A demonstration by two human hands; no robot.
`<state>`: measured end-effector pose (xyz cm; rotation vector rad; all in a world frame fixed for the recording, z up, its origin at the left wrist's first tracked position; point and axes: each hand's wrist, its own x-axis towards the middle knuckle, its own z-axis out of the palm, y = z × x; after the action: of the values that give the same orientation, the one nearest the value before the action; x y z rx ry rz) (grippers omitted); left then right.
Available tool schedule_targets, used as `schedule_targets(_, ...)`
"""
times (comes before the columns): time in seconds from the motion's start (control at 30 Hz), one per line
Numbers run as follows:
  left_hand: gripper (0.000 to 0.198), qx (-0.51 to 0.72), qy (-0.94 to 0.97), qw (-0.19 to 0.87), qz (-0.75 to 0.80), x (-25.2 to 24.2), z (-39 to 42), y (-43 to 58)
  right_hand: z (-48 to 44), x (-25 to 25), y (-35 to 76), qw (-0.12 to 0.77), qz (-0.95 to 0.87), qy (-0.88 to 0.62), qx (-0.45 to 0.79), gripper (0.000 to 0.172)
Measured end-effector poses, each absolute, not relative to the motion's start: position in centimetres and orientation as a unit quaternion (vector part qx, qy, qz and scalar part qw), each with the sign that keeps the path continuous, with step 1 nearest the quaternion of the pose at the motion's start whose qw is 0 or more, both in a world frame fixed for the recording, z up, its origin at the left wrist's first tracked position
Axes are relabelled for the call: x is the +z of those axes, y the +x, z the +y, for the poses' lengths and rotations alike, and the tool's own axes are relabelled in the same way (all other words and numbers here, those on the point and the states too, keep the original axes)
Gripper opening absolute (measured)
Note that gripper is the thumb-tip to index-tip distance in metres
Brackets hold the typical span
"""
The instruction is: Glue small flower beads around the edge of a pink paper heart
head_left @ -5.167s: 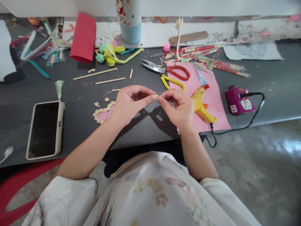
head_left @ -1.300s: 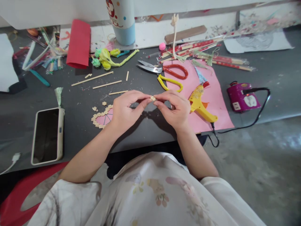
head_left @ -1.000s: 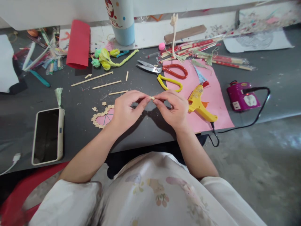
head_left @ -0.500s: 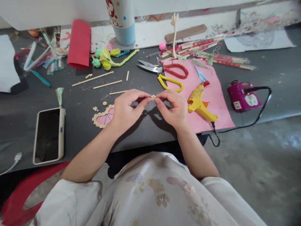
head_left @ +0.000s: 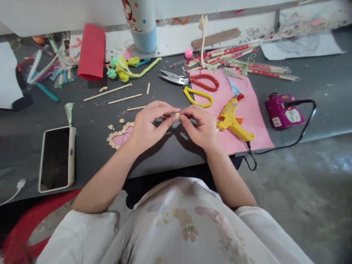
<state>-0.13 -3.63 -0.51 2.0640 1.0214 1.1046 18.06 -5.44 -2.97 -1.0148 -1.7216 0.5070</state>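
A tiny beige flower-shaped cluster (head_left: 177, 115) is pinched between the fingertips of both hands above the table. My left hand (head_left: 150, 124) grips it from the left with thumb and index finger. From the other side, my right hand (head_left: 202, 126) pinches it too. Partly behind my left hand lies a pink cutout (head_left: 118, 139) with lines on it, edged with similar beige clusters. Two loose clusters (head_left: 121, 121) lie just above it. Thin wooden sticks (head_left: 125, 99) are spread beyond my left hand. The yellow glue gun (head_left: 233, 123) rests right of my right hand.
Scissors (head_left: 189, 82) with red and yellow handles lie partly on pink paper (head_left: 258, 128). A phone (head_left: 56, 159) is at left, a purple power adapter (head_left: 285, 112) with a black cord at right. Behind stand a bottle (head_left: 143, 33) and rolled red paper (head_left: 91, 51).
My fingers have shifted slightly around the small cluster, which appears turned a little; the left index fingertip now extends over it. The view has moved very slightly.
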Motion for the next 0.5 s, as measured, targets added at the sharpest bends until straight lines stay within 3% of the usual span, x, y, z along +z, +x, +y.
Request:
schedule_targets(0.27, 0.016, 0.429, 0.768, 0.289, 0.377, -0.31, -3.67, -0.05, -5.8, -2.74, 18.3, 0.508, -0.678, -0.419, 0.327, 0.022)
schedule_targets(0.5, 0.015, 0.437, 0.764, 0.277, 0.385, -0.66, -3.68, -0.12, -5.56, -2.8, 18.12, 0.519, -0.666, -0.424, 0.327, 0.011)
